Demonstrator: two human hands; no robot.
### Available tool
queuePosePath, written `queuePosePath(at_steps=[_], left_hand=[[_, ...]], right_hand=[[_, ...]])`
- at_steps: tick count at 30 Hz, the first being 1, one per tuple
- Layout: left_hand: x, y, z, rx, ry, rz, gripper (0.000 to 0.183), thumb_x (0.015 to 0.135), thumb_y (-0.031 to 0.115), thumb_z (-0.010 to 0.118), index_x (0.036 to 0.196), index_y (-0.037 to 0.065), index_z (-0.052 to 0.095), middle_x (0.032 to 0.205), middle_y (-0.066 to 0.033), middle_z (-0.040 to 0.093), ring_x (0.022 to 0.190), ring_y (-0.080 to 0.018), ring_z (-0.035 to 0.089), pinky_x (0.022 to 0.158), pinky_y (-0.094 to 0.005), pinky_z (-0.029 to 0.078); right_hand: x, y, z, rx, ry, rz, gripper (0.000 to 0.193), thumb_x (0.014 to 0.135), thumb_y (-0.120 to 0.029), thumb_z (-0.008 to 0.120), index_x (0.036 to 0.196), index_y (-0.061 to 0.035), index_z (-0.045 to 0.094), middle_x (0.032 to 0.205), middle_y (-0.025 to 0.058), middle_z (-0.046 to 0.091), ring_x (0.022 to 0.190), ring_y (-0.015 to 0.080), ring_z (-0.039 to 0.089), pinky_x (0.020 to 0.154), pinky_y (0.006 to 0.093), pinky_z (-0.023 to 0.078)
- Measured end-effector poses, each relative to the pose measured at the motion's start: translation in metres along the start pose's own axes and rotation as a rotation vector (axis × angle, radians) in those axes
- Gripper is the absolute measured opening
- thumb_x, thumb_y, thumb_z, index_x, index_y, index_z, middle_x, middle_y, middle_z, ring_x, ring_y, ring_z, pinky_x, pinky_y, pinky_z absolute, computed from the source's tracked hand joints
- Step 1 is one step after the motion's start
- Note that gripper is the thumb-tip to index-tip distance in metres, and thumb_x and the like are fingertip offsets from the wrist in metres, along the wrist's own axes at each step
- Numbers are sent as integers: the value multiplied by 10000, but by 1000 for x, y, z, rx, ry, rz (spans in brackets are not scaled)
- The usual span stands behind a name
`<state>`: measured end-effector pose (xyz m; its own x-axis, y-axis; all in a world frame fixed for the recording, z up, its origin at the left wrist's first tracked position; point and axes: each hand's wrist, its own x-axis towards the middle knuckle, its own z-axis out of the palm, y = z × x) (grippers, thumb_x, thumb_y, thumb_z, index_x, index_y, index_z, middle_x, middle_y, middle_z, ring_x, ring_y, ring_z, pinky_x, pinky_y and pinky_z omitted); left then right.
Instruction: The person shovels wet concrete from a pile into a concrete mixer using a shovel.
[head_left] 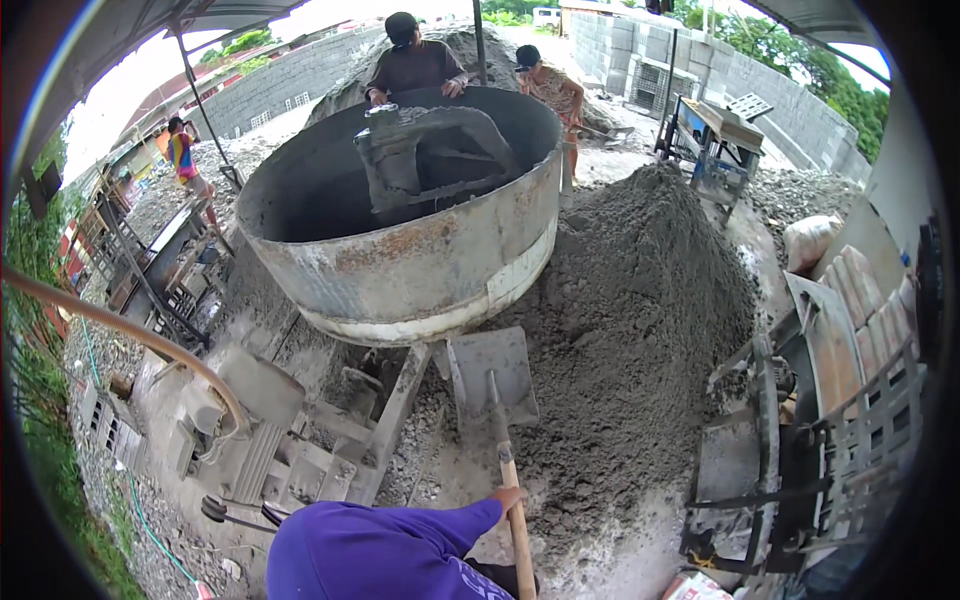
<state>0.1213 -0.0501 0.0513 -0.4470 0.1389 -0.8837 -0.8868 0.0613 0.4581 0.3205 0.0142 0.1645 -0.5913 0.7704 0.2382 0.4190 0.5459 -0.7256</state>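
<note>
My left hand point(508, 498), at the end of a purple sleeve point(370, 545), is closed round the wooden handle of a shovel point(490, 362). The shovel points away from me, its broad grey blade just below the near rim of a large round mixer drum point(410, 275). Whether the blade touches the drum or the ground, I cannot tell. Grey streaks and rust mark the drum's outside; a mixing paddle point(395, 165) coated in grey shows inside. To the right of the blade rises a big heap of dark grey sand-like material point(650, 290). My right hand is out of sight.
One person point(420, 65) stands behind the drum with hands at its rim; another point(550, 90) bends beside it. Further left is a person in a colourful shirt point(183, 155). A dusty motor assembly point(255, 390) lies left, a metal frame machine point(735, 460) right. Stacked sacks point(860, 290) stand beyond.
</note>
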Motion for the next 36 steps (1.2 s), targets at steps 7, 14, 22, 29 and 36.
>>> queuePosePath(at_steps=[7, 14, 22, 29, 36], left_hand=[[-29, -76, 38, -135, 86, -57, 282, 803, 160, 665, 1002, -22, 579, 880, -130, 636, 750, -255, 649, 653, -415, 556], [-59, -233, 73, 19, 133, -107, 280, 744, 213, 689, 813, -52, 626, 669, -118, 608, 545, -242, 596, 484, -407, 495], [-13, -433, 70, 283, 210, -235, 268, 744, 165, 679, 920, -18, 594, 713, -117, 600, 601, -249, 611, 541, -418, 510], [13, -348, 78, -31, 52, -333, 207, 743, 93, 644, 917, 74, 533, 671, -43, 532, 524, -201, 543, 475, -385, 489], [9, -207, 72, -124, 77, -252, 199, 801, 210, 647, 782, 50, 530, 588, -25, 488, 427, -147, 479, 394, -331, 444]], right_hand=[[-82, 84, -108, 59, -83, 265, 457, 754, -203, 629, 1161, -14, 541, 689, 56, 541, 589, 167, 543, 523, 306, 465], [-218, 182, -277, 314, -66, 916, 453, 753, -197, 618, 1161, -17, 538, 656, 46, 529, 560, 157, 532, 504, 300, 458], [-266, 159, -327, 599, 139, 1314, 448, 752, -190, 606, 1161, -21, 534, 618, 35, 516, 526, 145, 519, 482, 292, 451], [-168, 142, -180, 819, 243, 1472, 313, 792, -155, 571, 1058, 9, 552, 523, 21, 492, 445, 113, 477, 437, 239, 395], [-107, 134, -41, 1040, 75, 1331, 253, 816, -116, 577, 1029, 20, 554, 529, 55, 517, 428, 139, 479, 458, 261, 426]])
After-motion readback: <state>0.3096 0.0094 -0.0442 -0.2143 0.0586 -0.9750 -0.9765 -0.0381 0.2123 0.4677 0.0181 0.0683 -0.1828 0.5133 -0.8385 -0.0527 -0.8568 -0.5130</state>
